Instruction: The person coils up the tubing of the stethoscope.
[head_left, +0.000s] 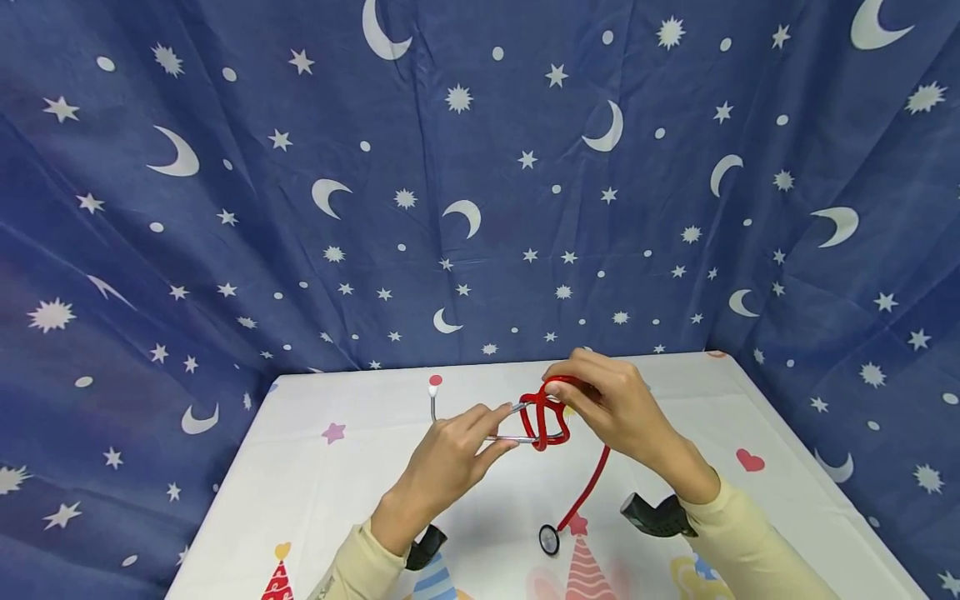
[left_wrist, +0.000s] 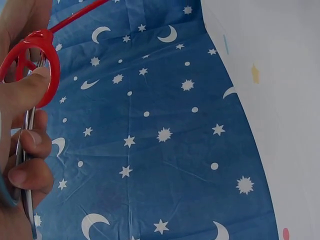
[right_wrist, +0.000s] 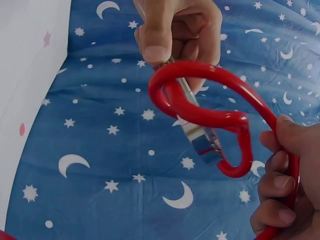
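Note:
A stethoscope with red tubing (head_left: 541,421) is held up over the table, its tube looped around the metal ear tubes (head_left: 517,439). My left hand (head_left: 450,454) grips these ear tubes between thumb and fingers; in the left wrist view, fingers curl round the metal stems (left_wrist: 28,200) beside the red loop (left_wrist: 56,75). One white ear tip (head_left: 432,390) points up beyond the left hand. My right hand (head_left: 618,408) holds the red tube, its fingers curled round it in the right wrist view. Below it, the tube runs down to the round chest piece (head_left: 550,540).
The table (head_left: 360,483) wears a white cloth printed with party hats, stars and hearts. Blue curtains (head_left: 510,275) with moons and stars enclose the back and sides. A black device (head_left: 656,515) is strapped at the right wrist, another (head_left: 426,547) at the left.

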